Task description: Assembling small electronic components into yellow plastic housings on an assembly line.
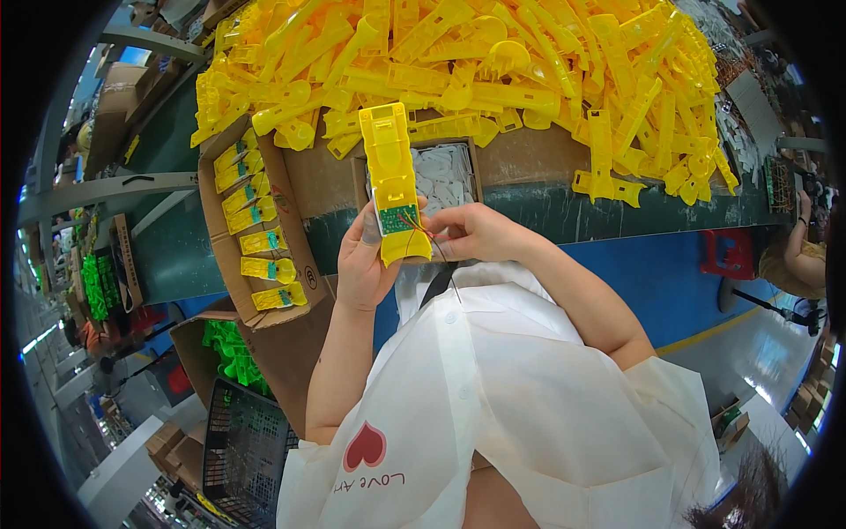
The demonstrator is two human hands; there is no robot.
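In my left hand [363, 264] is a long yellow plastic shell [388, 159], held upright at its lower end with the fingers closed round it. A small green circuit board [397, 219] sits in the shell's lower part. Thin red and dark wires [420, 227] run from the board toward the right. My right hand [486, 231] is closed in a pinch on these wires beside the shell; its fingertips are partly hidden. Just behind the shell stands a small box of white plastic parts [445, 172].
A large heap of yellow plastic shells [476, 75] covers the far side of the bench [538, 207]. At left, a cardboard box [295, 234] holds several yellow pieces with green boards. Below it are green parts [231, 353] and a dark plastic basket [238, 450]. A red stool [727, 254] stands at right.
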